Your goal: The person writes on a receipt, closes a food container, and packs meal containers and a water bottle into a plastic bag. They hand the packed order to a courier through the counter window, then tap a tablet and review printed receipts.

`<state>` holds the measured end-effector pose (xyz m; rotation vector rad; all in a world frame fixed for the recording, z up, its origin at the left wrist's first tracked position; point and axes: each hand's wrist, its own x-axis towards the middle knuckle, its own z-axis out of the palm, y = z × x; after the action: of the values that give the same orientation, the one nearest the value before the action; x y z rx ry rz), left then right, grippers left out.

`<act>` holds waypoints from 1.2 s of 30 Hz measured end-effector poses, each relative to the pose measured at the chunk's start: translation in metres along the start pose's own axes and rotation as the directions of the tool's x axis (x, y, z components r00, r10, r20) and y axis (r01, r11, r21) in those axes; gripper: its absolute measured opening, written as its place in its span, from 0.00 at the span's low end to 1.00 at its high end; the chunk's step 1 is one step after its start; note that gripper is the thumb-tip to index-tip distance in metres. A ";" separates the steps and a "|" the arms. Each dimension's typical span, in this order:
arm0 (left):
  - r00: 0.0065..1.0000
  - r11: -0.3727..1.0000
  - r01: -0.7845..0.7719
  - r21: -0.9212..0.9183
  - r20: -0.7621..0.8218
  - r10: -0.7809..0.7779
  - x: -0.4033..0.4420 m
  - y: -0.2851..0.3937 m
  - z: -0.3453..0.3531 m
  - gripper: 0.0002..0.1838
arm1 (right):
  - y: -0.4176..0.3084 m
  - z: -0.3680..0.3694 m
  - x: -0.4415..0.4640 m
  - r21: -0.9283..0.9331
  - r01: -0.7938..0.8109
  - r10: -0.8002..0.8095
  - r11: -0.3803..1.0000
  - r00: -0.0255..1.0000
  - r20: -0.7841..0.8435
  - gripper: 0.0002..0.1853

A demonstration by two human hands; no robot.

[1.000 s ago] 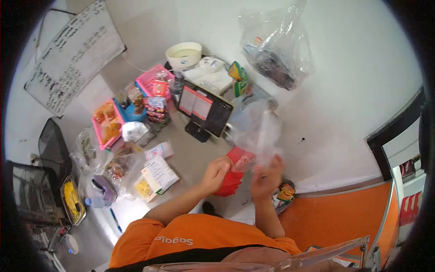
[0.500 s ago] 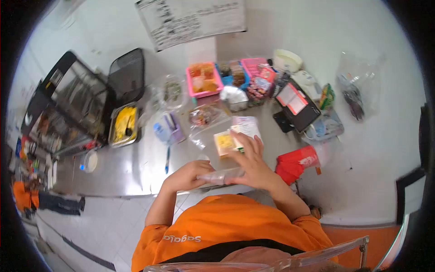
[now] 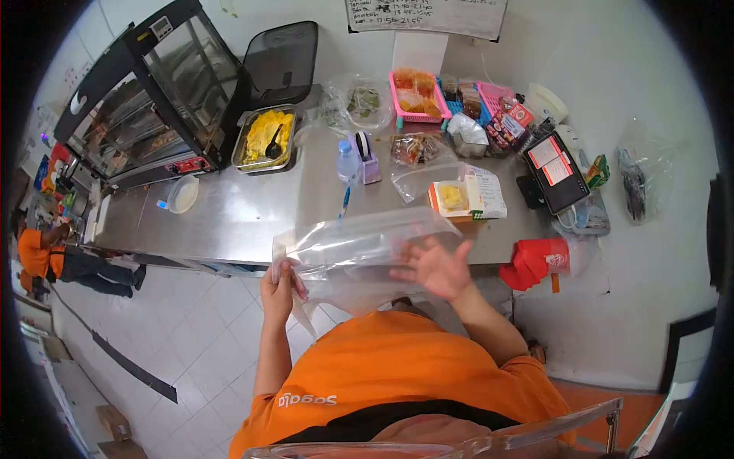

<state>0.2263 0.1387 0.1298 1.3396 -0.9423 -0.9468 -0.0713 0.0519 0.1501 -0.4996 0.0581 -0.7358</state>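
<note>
A clear plastic bag (image 3: 344, 249) is spread out in front of my orange shirt, over the counter's front edge. My left hand (image 3: 281, 287) pinches the bag's left end. My right hand (image 3: 437, 268) has its fingers spread, palm against or just behind the right part of the bag; exact contact is hard to tell. Beyond the bag stands an open box (image 3: 453, 196) with yellow food inside and a printed paper slip (image 3: 485, 193) on its right side. A blue pen (image 3: 345, 202) lies left of the box.
A bottle (image 3: 346, 162) and a tape dispenser (image 3: 368, 164) stand mid-counter. Farther left are a tray of yellow food (image 3: 266, 138) and a glass warmer (image 3: 153, 92). A tablet (image 3: 556, 172) and red bags (image 3: 535, 264) are at right. Another person (image 3: 46, 252) stands far left.
The view has swung left along the counter. My hands have left the red bags at the right, and the clear bag, folded small half a second ago, is now opened out wide.
</note>
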 end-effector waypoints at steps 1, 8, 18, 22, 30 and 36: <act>1.000 1.000 0.002 -0.004 -0.015 -0.003 0.001 -0.004 -0.001 0.17 | 0.010 -0.002 -0.002 -0.173 -0.066 0.055 0.983 0.996 -0.064 0.28; 0.773 0.634 -0.409 0.656 -0.120 0.623 0.028 -0.010 0.010 0.14 | 0.040 -0.019 -0.007 -0.597 -0.258 -0.048 0.759 0.893 -0.447 0.07; 0.856 0.957 -0.265 0.122 0.486 0.175 -0.006 -0.008 0.107 0.16 | 0.067 0.003 0.003 -0.545 -0.028 -0.270 0.838 0.847 -0.457 0.05; 0.849 0.972 -0.231 0.038 0.496 0.183 -0.005 -0.016 0.122 0.13 | 0.065 -0.005 -0.007 -0.468 -0.011 -0.277 0.884 0.794 -0.542 0.04; 0.867 0.920 -0.293 0.260 0.479 0.141 -0.005 -0.014 0.153 0.05 | 0.023 -0.032 -0.034 -0.773 -0.252 -0.308 0.583 0.811 -0.497 0.04; 0.888 0.903 -0.279 0.328 0.447 0.112 -0.010 -0.020 0.208 0.06 | -0.018 -0.052 -0.059 -0.725 -0.043 -0.394 0.687 0.817 -0.421 0.04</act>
<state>0.0277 0.0765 0.1122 1.3471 -1.6384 -0.9362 -0.1383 0.0572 0.1054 -1.0389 0.8942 -1.0430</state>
